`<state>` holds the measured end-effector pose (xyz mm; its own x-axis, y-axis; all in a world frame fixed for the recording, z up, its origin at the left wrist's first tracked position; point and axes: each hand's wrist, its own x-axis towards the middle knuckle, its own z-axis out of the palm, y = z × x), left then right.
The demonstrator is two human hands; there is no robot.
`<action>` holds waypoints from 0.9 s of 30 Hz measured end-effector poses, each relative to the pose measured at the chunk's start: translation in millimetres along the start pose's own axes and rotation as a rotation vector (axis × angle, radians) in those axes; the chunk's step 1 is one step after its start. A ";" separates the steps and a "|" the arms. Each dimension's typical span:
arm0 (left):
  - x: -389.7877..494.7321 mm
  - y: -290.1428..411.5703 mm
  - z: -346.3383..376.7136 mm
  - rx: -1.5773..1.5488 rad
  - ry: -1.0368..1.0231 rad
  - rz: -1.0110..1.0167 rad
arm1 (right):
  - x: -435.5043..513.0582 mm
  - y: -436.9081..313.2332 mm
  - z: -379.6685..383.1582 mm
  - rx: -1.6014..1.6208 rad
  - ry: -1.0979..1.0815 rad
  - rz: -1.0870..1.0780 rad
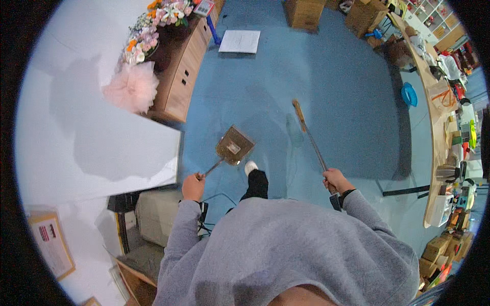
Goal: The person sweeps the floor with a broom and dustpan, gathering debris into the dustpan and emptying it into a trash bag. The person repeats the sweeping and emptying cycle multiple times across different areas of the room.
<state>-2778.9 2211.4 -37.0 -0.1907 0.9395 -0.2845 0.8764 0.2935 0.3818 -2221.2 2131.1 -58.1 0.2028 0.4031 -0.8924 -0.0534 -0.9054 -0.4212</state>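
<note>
My left hand point(193, 187) grips the handle of a long-handled dustpan point(241, 142). Its brownish pan, with a small pale label on it, is near the blue floor point(260, 99), ahead and left of my white shoe point(250, 166). In my right hand point(336, 179) is the handle of a broom point(314, 147). The narrow tan broom head points away from me over the floor, to the right of the dustpan. A gap separates broom and dustpan. Whether either one touches the floor, I cannot tell.
A wooden cabinet point(187, 76) with flowers point(143, 38) and pink tulle point(133, 88) stands at left. A white board point(240, 41) lies ahead, near cardboard boxes point(305, 14). Along the right runs a cluttered long table point(428, 126) with a black leg point(405, 190). Cables point(220, 195) lie by my left side.
</note>
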 end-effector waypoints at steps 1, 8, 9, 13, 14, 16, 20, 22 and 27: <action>21.7 0.3 -0.2 0.066 -0.054 0.061 | 12.6 -12.0 -1.1 -0.009 0.004 -0.014; 132.6 29.0 19.8 0.082 -0.214 0.042 | 150.8 -45.4 -9.7 -0.832 0.104 -0.284; 143.2 38.1 22.5 0.109 -0.182 0.049 | 173.2 -46.9 -7.0 -0.876 0.145 -0.331; 174.0 68.6 24.3 0.186 -0.149 0.035 | 225.1 -61.5 33.3 -0.758 0.110 -0.313; 176.2 73.3 23.3 0.189 -0.168 0.019 | 225.5 -66.1 48.2 -0.800 0.070 -0.250; 183.7 79.0 15.5 0.151 -0.177 -0.015 | 211.1 -76.7 74.3 -1.009 -0.022 -0.200; 201.9 83.2 3.9 0.222 -0.137 -0.110 | 155.2 -100.8 100.9 -1.129 -0.307 -0.362; 210.2 80.0 -0.9 0.200 -0.196 -0.069 | 130.8 -127.6 92.4 -0.864 -0.365 -0.219; 215.5 82.4 -3.7 0.165 -0.177 -0.048 | 64.6 -186.9 57.8 -0.564 -0.320 0.024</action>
<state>-2749.4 2438.8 -63.6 -0.1657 0.8753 -0.4543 0.9313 0.2905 0.2199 -2254.6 2334.0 -46.4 -0.0978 0.3225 -0.9415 0.4854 -0.8104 -0.3281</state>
